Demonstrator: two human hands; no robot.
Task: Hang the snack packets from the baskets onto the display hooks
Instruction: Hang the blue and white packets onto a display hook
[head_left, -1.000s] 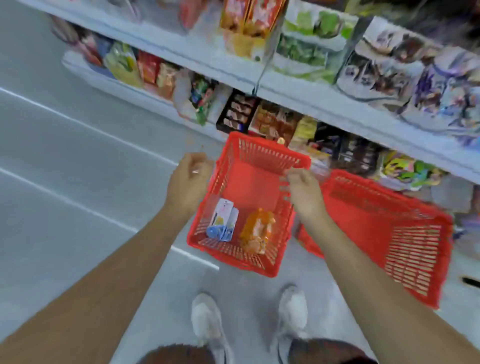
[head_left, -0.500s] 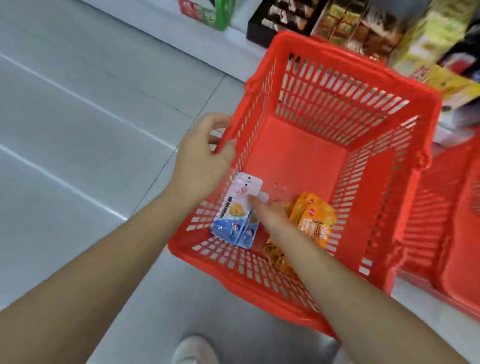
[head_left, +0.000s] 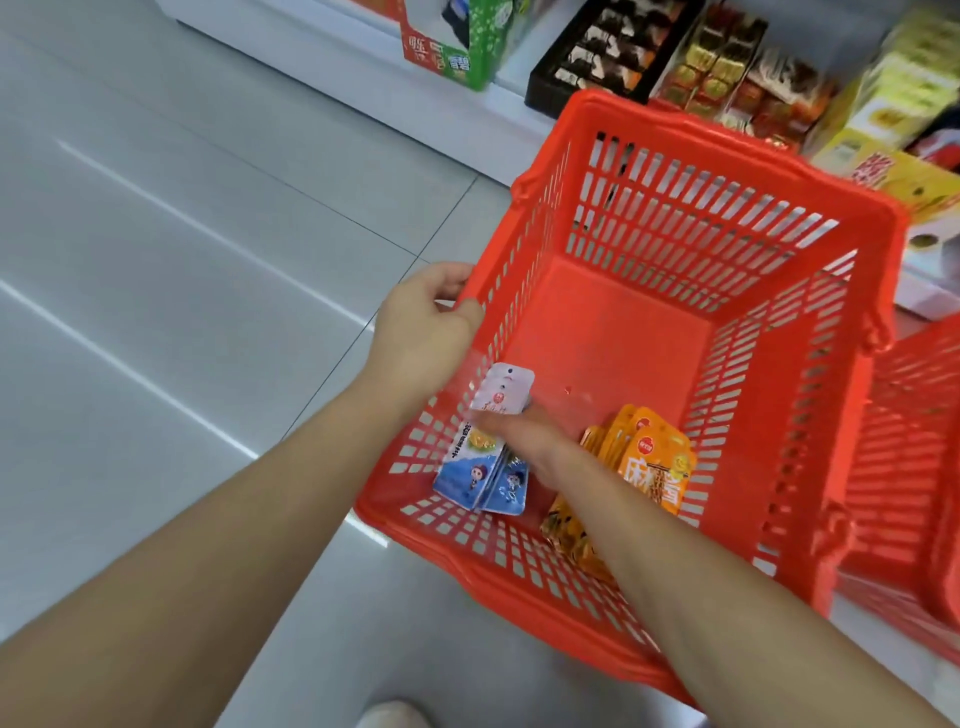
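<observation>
Right hand (head_left: 524, 439): reached down into the basket from the near side. Its fingers are smeared by motion blur, so it cannot be told whether they are pinched together or laid flat. The fingertips are seen at the blue-and-white packets, where the printed part meets the white header card.
Blue-and-white packets (head_left: 480, 470): a small fanned stack lying in the near-left corner of the basket bottom. They cannot be counted, as the sheets overlap and the right edge is covered by the hand.
White header card (head_left: 503, 391): found at the far end of the stack, with a small punched hole near its top. The print is too blurred to be read.
Orange packets (head_left: 655, 461): heaped just right of the right wrist, in the near-right part of the same basket. The lower ones are partly hidden under the forearm.
Left hand (head_left: 423, 325): clamped on the basket's left rim, with fingers and thumb curled round it.
Red basket (head_left: 701, 208): made of slatted plastic and placed in front of the shelf. Its near-right corner is covered by the right forearm.
Second red basket (head_left: 919, 467): just beside the first on the right, cut off by the frame edge. Its contents cannot be seen.
Floor (head_left: 156, 260): laid with pale glossy tiles.
Shelf (head_left: 332, 57): only the lowest tier is shown, cut off at the top. Blurred boxes (head_left: 608, 52) of goods are stood on it.
Shoe (head_left: 389, 716): a pale toe, cut off at the bottom edge.
</observation>
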